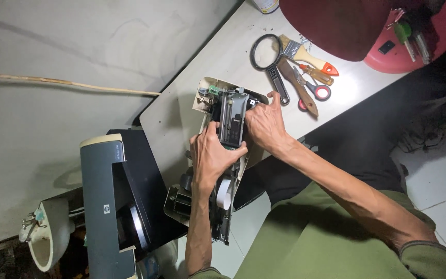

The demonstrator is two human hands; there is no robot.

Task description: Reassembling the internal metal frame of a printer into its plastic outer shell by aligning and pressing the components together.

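While both the left hand (210,155) and right hand (265,121) clasp the opened printer mechanism (228,119), its cover is already off, with inner parts seemingly left to strip; beside it, the magnifying glass (267,54) lies unused.

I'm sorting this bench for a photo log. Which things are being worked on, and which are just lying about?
In hand: the opened printer mechanism, gripped by the left hand and right hand.

Lying about: magnifying glass, paintbrush, scissors, screwdriver, grey printer, red bowl.
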